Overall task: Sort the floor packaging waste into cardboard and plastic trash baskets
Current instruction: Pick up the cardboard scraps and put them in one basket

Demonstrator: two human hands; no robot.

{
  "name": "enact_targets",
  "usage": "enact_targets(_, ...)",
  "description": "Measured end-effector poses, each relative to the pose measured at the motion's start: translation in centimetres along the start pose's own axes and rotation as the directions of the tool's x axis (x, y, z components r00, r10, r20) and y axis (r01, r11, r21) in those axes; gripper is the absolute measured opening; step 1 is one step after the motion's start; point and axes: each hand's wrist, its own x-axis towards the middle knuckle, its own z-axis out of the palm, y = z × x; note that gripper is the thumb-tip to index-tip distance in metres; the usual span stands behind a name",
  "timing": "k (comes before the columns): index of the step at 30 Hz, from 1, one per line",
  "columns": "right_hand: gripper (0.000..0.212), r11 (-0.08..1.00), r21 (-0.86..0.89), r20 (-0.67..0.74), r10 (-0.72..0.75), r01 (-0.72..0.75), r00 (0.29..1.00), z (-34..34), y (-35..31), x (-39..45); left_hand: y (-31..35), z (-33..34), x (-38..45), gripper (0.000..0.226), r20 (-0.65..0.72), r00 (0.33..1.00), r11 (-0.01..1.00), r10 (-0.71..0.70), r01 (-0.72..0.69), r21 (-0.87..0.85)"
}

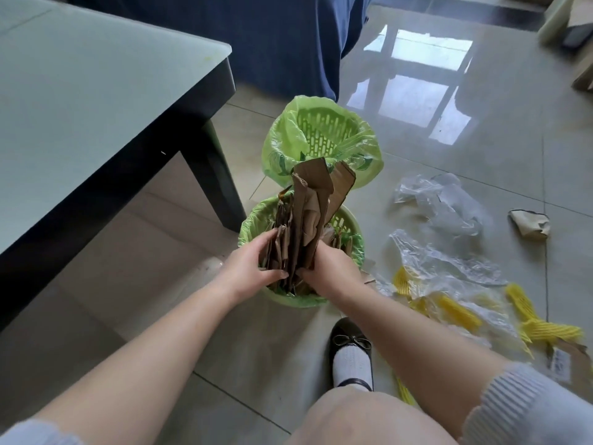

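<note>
A tall bundle of brown cardboard pieces (308,213) stands upright in the near green basket (253,220), which has a green liner. My left hand (253,268) grips the bundle's left side and my right hand (330,271) grips its right side, just above the rim. Behind it stands a second green basket (321,130) with a green bag liner; nothing shows inside it. Clear plastic film (442,203) and more film (449,264) lie on the floor to the right, with yellow foam netting (455,311) and a crumpled cardboard scrap (529,224).
A glass-topped table (80,101) with a dark leg (218,178) stands at the left, close to the baskets. A blue fabric cover (272,36) hangs behind. My shoe (351,351) is planted near the front basket. A labelled cardboard piece (568,361) lies at the right edge.
</note>
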Motion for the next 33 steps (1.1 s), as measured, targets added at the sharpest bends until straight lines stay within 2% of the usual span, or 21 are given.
enact_targets(4, 0.047, 0.954, 0.298, 0.073, 0.016, -0.037, 0.997, -2.3, 0.2, -1.2, 0.7, -0.2, -0.7, 0.089, -0.105, 0.994, 0.997, -0.005, -0.003, -0.075)
enact_targets(6, 0.052, 0.912, 0.409, 0.060, -0.003, -0.022, 0.998, -5.0, 1.6, -2.7, 1.9, -0.5, -1.8, 0.083, -0.198, 0.980, 0.993, 0.024, -0.046, -0.104)
enact_targets(8, 0.050, 0.879, 0.476, -0.018, 0.038, -0.024, 0.999, -7.4, 4.0, -4.5, 3.7, -0.7, -2.9, 0.063, -0.286, 0.955, 0.976, 0.075, -0.129, -0.175)
enact_targets(11, 0.044, 0.833, 0.542, -0.131, 0.214, -0.111, 0.968, -9.7, 8.9, -6.8, 7.0, -0.4, -3.9, 0.025, -0.328, 0.933, 0.927, 0.146, -0.245, -0.283)
enact_targets(14, 0.035, 0.724, 0.658, -0.116, 0.368, -0.207, 0.922, -10.7, 13.3, -9.1, 10.1, 1.3, -4.4, 0.017, -0.232, 0.942, 0.889, 0.244, -0.312, -0.335)
enact_targets(18, 0.032, 0.659, 0.702, -0.083, 0.450, -0.268, 0.889, -10.8, 17.2, -11.3, 12.4, 5.8, -4.0, 0.017, -0.034, 0.953, 0.880, 0.302, -0.292, -0.373)
enact_targets(23, 0.028, 0.632, 0.701, -0.068, 0.520, -0.330, 0.852, -9.7, 21.5, -13.0, 13.5, 12.4, -1.9, 0.017, 0.176, 0.944, 0.918, 0.277, -0.207, -0.338)
enact_targets(26, 0.023, 0.669, 0.622, -0.006, 0.524, -0.407, 0.851, -7.7, 23.8, -13.7, 13.6, 16.2, 0.3, 0.016, 0.279, 0.935, 0.961, 0.221, -0.159, -0.228)
enact_targets(30, 0.023, 0.773, 0.420, 0.225, 0.418, -0.475, 0.880, -3.1, 24.8, -14.4, 11.9, 20.2, 4.6, 0.028, 0.354, 0.928, 0.987, 0.118, -0.148, 0.061)
enact_targets(33, 0.029, 0.901, 0.133, 0.384, 0.337, -0.413, 0.859, 0.7, 24.9, -14.1, 9.7, 22.2, 7.8, 0.034, 0.360, 0.927, 0.882, 0.105, -0.253, 0.397)
